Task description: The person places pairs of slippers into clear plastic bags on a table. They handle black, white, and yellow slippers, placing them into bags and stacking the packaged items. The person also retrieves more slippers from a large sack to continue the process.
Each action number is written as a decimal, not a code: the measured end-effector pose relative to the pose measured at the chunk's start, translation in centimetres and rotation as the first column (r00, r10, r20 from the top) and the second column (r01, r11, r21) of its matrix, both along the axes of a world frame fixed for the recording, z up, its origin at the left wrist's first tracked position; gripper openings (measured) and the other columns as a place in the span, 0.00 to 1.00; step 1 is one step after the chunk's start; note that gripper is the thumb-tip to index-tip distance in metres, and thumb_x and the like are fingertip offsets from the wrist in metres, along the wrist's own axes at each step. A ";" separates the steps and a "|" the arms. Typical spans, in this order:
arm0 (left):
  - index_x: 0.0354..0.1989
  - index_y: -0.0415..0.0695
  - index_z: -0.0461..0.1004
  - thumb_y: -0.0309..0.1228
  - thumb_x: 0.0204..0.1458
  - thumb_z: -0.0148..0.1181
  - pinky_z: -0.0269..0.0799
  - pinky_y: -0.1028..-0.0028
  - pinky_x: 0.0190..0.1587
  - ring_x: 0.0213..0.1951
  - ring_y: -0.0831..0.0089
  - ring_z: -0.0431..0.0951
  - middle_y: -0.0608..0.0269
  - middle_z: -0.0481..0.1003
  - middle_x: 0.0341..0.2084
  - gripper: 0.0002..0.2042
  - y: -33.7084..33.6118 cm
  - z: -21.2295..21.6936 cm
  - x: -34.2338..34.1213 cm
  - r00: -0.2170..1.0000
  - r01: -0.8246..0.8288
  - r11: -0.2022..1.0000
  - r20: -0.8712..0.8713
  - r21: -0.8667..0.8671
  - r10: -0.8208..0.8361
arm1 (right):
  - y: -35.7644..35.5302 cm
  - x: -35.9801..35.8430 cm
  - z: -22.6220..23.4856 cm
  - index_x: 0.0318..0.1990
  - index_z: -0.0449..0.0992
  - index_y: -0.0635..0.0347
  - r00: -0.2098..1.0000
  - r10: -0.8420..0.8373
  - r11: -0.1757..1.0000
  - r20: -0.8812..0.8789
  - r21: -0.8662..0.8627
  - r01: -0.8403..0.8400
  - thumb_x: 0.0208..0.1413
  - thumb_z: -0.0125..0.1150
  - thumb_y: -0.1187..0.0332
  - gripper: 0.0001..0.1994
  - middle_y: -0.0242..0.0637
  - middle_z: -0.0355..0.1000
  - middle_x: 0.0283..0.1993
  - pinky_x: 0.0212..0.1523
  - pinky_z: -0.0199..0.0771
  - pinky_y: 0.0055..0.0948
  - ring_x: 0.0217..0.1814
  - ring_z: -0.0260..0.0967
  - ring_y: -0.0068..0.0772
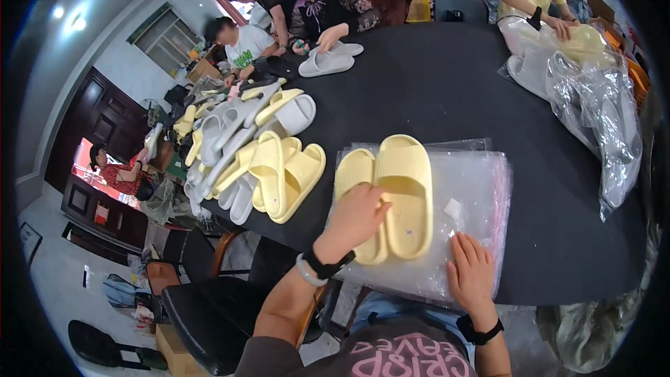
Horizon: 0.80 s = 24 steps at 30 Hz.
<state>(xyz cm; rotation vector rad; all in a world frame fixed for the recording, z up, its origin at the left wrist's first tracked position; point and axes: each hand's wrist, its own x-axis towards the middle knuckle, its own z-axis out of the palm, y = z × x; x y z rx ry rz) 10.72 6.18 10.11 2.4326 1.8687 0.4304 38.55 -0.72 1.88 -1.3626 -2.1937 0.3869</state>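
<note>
A pair of pale yellow slippers lies side by side in front of me, the left slipper (352, 169) partly covered by my wrist and fingers. My left hand (354, 216) is curled over it, fingertips at the inner edge of the right slipper (407, 222). Beneath the pair is a stack of clear plastic bags (485, 185) with a pinkish edge. My right hand (472, 272) rests on the bags, fingers stretched out, holding nothing. Above its fingertips sits a small white packet (453, 208).
A heap of grey and yellow slippers (241, 146) covers the black table's (447, 84) left side. Bagged slippers (593, 105) lie at the right, beside a person in yellow. Across the table, a person touches grey slippers (326, 63). A black chair (209, 321) stands at my left.
</note>
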 end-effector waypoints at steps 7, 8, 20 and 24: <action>0.47 0.41 0.73 0.26 0.59 0.54 0.73 0.71 0.38 0.36 0.69 0.76 0.60 0.75 0.35 0.09 -0.9 5.2 -15.4 0.854 -0.303 0.951 0.427 -0.054 0.296 | 0.0 0.0 -0.4 0.61 0.69 0.63 1.000 0.006 1.000 -0.008 -0.021 -0.006 0.57 0.56 0.64 0.25 0.46 0.63 0.66 0.64 0.55 0.46 0.69 0.57 0.47; 0.48 0.41 0.73 0.24 0.58 0.53 0.73 0.72 0.36 0.33 0.71 0.76 0.60 0.76 0.35 0.10 -1.3 5.9 -18.2 0.738 -0.382 0.916 0.557 -0.123 0.382 | -0.1 -0.1 -0.3 0.61 0.69 0.63 1.000 0.014 1.000 -0.007 -0.018 -0.014 0.56 0.57 0.64 0.25 0.46 0.63 0.66 0.64 0.55 0.46 0.69 0.57 0.47; 0.52 0.27 0.71 0.23 0.45 0.54 0.66 0.60 0.58 0.57 0.40 0.69 0.30 0.71 0.51 0.22 10.6 15.1 -41.5 0.867 -0.482 0.738 0.132 0.473 0.481 | -0.2 -0.5 0.4 0.59 0.70 0.63 0.997 -0.057 0.998 0.054 -0.022 0.058 0.54 0.58 0.64 0.25 0.47 0.64 0.64 0.65 0.55 0.47 0.67 0.58 0.50; 0.61 0.23 0.61 0.24 0.47 0.56 0.45 0.61 0.72 0.70 0.33 0.45 0.22 0.47 0.67 0.30 11.0 14.0 -48.3 0.802 -0.582 0.684 0.170 0.439 0.573 | -0.2 -1.0 0.6 0.59 0.71 0.62 0.999 -0.007 1.000 0.039 -0.029 0.008 0.53 0.58 0.64 0.25 0.46 0.65 0.64 0.65 0.55 0.48 0.67 0.59 0.51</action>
